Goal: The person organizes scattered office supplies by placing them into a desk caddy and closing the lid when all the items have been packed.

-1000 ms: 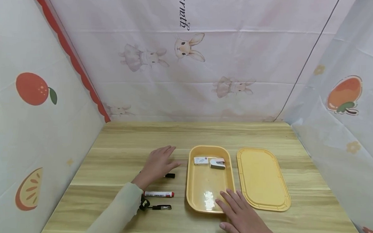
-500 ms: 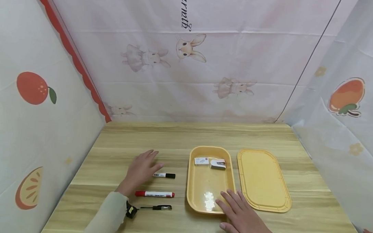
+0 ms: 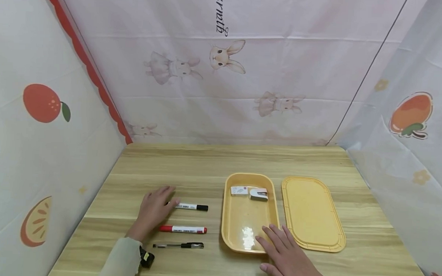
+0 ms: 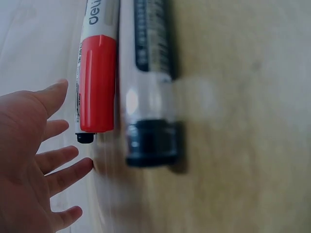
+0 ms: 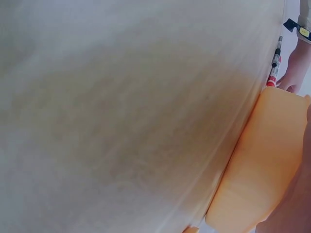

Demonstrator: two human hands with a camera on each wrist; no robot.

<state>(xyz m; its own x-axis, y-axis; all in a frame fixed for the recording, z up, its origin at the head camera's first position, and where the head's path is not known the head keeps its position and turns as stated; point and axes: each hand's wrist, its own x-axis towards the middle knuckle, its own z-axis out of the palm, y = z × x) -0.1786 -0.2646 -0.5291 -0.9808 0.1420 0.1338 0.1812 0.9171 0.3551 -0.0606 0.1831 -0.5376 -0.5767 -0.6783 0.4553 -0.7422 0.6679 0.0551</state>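
"Left hand (image 3: 154, 208) slid further left over the last second, baring more of the black-capped marker (image 3: 191, 207). Fingers loose, nothing gripped."

"Touching that marker?"

"Can't tell, thumb's right by its left end. Red marker (image 3: 183, 229) and clear pen (image 3: 178, 245) lie nearer on the desk (image 3: 205, 158). All look light, stiff, kinda slick, so I'd pinch mid-barrel."

"And the yellow box (image 3: 240, 224)?"

"White carton (image 3: 239, 190) and small white gadget (image 3: 258, 194) at its far end. Right hand (image 3: 288, 254) lies over its near right corner, fingers fairly straight, holding nothing."

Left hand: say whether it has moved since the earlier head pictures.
Yes: the left hand has moved leftward in the head view, farther from the yellow box.
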